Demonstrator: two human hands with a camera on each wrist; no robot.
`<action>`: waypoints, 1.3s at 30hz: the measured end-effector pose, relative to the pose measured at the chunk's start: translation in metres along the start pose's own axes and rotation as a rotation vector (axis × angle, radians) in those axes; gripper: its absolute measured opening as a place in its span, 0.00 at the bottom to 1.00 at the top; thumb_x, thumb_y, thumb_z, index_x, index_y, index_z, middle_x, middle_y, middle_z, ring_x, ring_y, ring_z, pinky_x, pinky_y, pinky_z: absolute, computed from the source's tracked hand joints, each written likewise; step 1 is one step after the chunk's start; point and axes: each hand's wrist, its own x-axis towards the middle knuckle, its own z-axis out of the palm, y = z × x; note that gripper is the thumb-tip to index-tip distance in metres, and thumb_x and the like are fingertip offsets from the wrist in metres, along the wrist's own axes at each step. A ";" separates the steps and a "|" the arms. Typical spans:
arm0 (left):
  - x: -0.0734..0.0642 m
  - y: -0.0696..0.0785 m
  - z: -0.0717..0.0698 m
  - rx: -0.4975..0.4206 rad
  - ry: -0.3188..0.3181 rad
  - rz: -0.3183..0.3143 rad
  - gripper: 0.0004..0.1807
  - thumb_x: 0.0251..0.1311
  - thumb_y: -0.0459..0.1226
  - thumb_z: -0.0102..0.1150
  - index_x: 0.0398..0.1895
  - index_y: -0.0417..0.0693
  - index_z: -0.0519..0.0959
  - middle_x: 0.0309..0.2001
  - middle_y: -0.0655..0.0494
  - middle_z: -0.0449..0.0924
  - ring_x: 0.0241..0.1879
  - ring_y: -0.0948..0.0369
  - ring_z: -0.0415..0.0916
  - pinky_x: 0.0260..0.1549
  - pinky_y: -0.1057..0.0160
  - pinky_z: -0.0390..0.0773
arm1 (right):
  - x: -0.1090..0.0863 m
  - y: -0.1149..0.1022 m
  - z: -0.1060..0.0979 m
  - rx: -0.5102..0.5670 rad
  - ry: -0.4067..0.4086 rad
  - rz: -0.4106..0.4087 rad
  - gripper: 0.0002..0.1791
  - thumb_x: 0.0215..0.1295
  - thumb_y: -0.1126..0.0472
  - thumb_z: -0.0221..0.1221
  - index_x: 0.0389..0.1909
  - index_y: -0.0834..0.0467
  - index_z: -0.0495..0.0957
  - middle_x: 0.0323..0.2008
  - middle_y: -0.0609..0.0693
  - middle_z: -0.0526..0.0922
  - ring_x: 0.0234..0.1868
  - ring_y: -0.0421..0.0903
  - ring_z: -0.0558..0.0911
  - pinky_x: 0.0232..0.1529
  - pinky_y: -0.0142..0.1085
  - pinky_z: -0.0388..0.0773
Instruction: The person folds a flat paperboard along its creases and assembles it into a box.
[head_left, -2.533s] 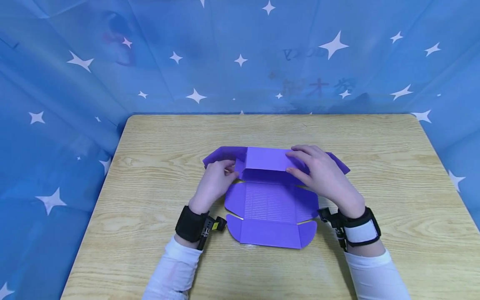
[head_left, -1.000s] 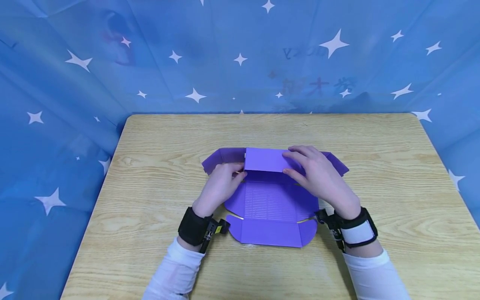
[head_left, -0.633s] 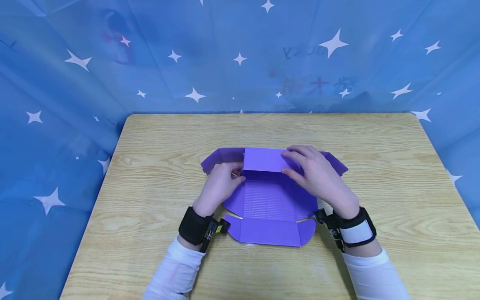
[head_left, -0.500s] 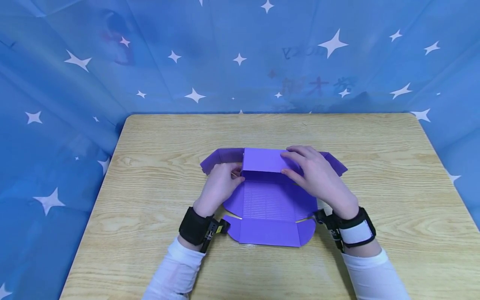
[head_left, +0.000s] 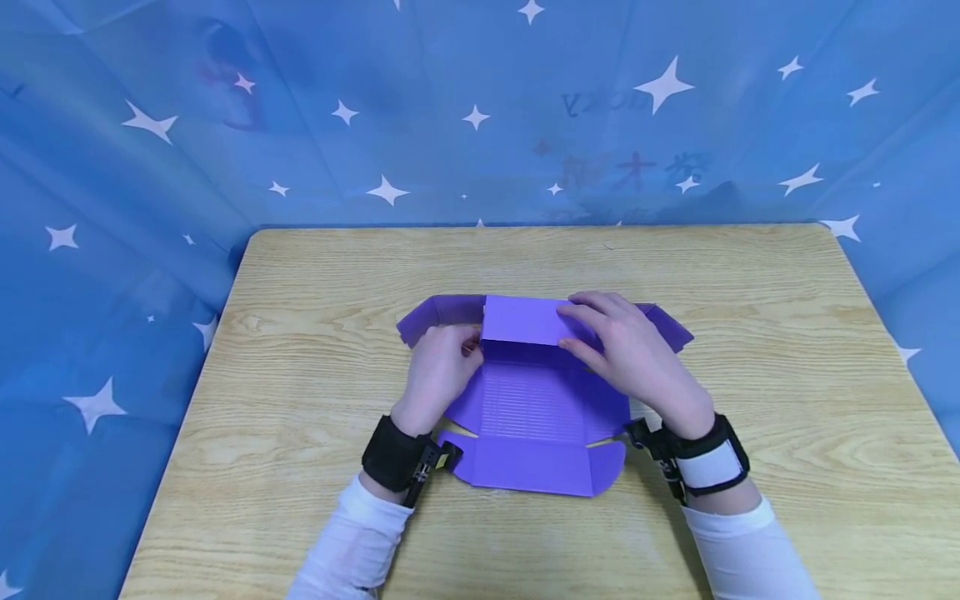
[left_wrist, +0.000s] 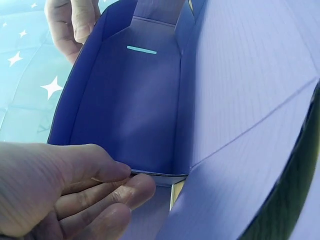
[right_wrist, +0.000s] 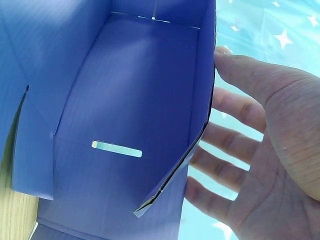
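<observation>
A purple cardboard box (head_left: 532, 404) lies partly unfolded on the table, its far side raised and a top panel (head_left: 521, 319) bent toward me. At that panel's left end, my left hand (head_left: 438, 367) pinches a small side flap; thumb and fingertips meet on its edge in the left wrist view. My right hand (head_left: 633, 350) holds the panel's right part, thumb at the front edge and fingers spread along the outer face. The right wrist view shows a torn-looking or folded flap corner (right_wrist: 150, 202) beside these fingers. A narrow slot shows in the raised wall (left_wrist: 110, 100).
Wing flaps (head_left: 457, 309) stick out to both sides of the raised wall. Nearer me, the front flap (head_left: 532, 467) with rounded ends lies on the wooden table (head_left: 300, 333). A blue curtain with white stars (head_left: 420, 108) hangs behind and at the sides.
My left hand has moved right, up to the left end of the bent panel, and the small flap there has turned inward. The right hand keeps its hold.
</observation>
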 end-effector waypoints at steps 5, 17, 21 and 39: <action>0.001 -0.001 -0.002 -0.007 -0.036 -0.016 0.07 0.62 0.30 0.66 0.42 0.42 0.90 0.34 0.49 0.92 0.35 0.53 0.90 0.33 0.54 0.86 | 0.001 0.000 0.000 -0.006 0.003 0.007 0.26 0.70 0.53 0.68 0.64 0.60 0.81 0.63 0.64 0.83 0.65 0.64 0.81 0.67 0.59 0.78; -0.001 0.003 -0.041 -0.117 -0.041 -0.005 0.19 0.68 0.38 0.69 0.59 0.43 0.85 0.53 0.47 0.91 0.50 0.50 0.90 0.46 0.50 0.89 | 0.001 0.003 0.000 0.007 -0.008 0.023 0.25 0.71 0.53 0.67 0.65 0.59 0.81 0.64 0.63 0.82 0.66 0.63 0.81 0.65 0.60 0.79; -0.003 0.001 -0.053 -0.225 0.071 0.071 0.18 0.67 0.36 0.69 0.59 0.43 0.85 0.54 0.47 0.90 0.51 0.51 0.89 0.49 0.49 0.89 | 0.001 0.004 0.000 0.012 -0.005 0.027 0.25 0.71 0.53 0.67 0.64 0.59 0.81 0.64 0.62 0.82 0.66 0.63 0.80 0.66 0.59 0.79; 0.002 -0.039 -0.055 -0.162 -0.025 -0.161 0.26 0.71 0.36 0.64 0.71 0.40 0.76 0.67 0.39 0.81 0.67 0.42 0.80 0.67 0.43 0.80 | 0.001 0.003 0.001 0.011 0.000 0.024 0.24 0.71 0.53 0.67 0.64 0.59 0.82 0.64 0.62 0.83 0.65 0.63 0.81 0.65 0.59 0.79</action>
